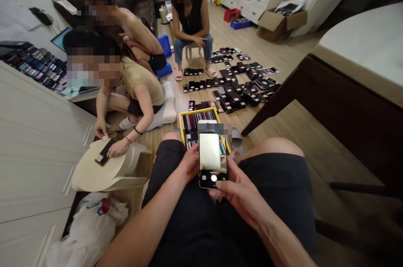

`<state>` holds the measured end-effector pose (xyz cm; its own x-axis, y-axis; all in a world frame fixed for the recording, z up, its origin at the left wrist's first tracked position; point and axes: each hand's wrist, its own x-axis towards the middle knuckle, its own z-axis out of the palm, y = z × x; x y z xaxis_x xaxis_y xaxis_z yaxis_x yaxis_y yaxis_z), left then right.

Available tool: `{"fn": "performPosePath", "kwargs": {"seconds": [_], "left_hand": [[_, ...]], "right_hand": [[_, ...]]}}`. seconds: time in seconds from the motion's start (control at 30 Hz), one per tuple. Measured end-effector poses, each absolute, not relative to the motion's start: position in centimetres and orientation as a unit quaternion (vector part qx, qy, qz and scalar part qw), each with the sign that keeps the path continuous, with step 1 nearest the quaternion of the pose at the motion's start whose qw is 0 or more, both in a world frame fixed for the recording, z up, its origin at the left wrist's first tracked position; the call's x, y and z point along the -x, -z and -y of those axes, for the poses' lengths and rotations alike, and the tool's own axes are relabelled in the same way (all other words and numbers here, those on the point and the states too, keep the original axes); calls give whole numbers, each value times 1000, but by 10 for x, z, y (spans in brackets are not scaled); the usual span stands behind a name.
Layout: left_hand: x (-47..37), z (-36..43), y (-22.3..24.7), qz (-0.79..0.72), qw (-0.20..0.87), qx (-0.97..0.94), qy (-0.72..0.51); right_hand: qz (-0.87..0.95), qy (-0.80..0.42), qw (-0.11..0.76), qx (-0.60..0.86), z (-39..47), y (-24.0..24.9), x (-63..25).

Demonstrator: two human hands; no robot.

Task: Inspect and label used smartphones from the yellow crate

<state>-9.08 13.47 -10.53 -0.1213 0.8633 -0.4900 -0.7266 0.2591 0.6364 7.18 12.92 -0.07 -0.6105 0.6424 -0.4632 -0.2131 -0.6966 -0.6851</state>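
A lit phone (213, 160) is held upright over my lap, its screen showing a camera view with a round white shutter button. My left hand (190, 163) grips its left edge. My right hand (234, 183) wraps the lower right side, the thumb at the bottom of the screen. Just behind the phone's top, a pale object (207, 123) shows in part. Beyond it on the floor stands a yellow crate (181, 122) packed with rows of thin phones (198, 120), partly hidden by the phone and my hands.
Many phones (233, 95) lie in groups on the floor ahead. At left a person handles a dark phone (105, 152) on a cream stool (85, 170). Two more people sit or crouch beyond. A dark-sided table (302, 86) stands right; a white plastic bag (91, 225) lies lower left.
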Motion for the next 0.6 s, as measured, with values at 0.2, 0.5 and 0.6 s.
{"fn": "performPosePath", "kwargs": {"seconds": [0.2, 0.5, 0.6], "left_hand": [[87, -140, 84, -445, 671, -93, -586], [87, -144, 91, -434, 669, -103, -594], [87, -145, 98, -434, 669, -95, -595]], "right_hand": [[312, -844, 262, 350, -133, -13, -74], [337, -835, 267, 343, -140, -21, -75], [343, -833, 270, 340, -141, -23, -73]]}}
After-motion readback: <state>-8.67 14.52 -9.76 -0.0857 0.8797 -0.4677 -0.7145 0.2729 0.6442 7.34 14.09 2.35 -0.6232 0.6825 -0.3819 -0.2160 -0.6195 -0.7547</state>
